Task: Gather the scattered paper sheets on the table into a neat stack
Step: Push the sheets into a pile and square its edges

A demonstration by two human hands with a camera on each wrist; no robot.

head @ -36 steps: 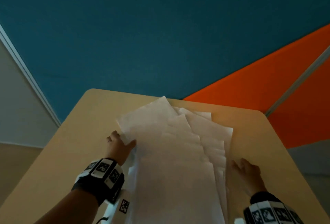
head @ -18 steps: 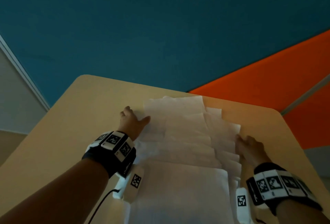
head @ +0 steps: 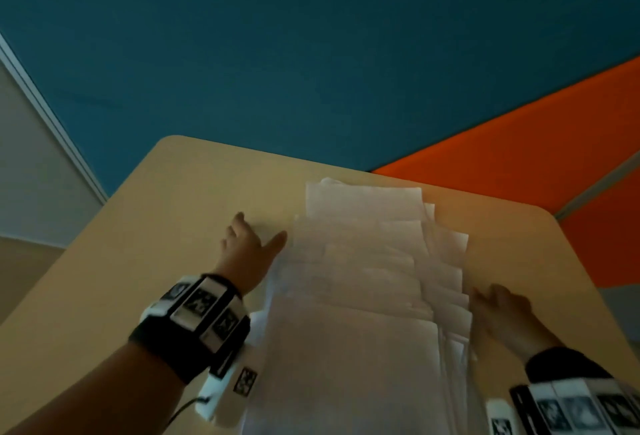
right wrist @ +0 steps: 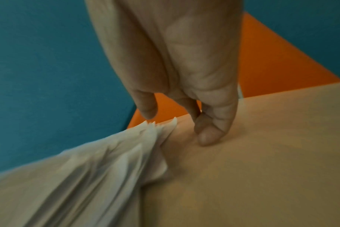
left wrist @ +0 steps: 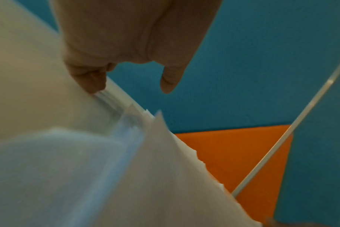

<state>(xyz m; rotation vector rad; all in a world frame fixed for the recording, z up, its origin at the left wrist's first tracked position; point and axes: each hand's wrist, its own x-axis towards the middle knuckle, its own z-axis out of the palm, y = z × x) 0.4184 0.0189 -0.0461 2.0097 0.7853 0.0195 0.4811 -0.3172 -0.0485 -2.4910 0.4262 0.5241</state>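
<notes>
Starting at the left, your left hand lies flat on the light wooden table, at about 9 o'clock from the pile, with a black wrist strap carrying square printed markers behind it. Its fingers are straight and spread, the thumb reaching toward 3 o'clock so that its tip touches the left edge of the paper sheets. In the left wrist view the left hand shows a fingertip set against the layered paper edges, with nothing pinched.

The sheets sit in the middle of the table, overlapping in a fanned pile that runs from 12 o'clock down to 6 o'clock. Their left edges are nearly aligned, while the right edges step outward like stairs.

At about 3 o'clock from the pile, your right hand rests on the table with relaxed fingers, just beside the staggered right edges. In the right wrist view the right hand holds nothing: one fingertip presses the bare table, and the thumb hangs just above the fanned corners of the sheets.

Beyond the table, at 12 o'clock, is a teal surface, and at 2 o'clock an orange surface.
</notes>
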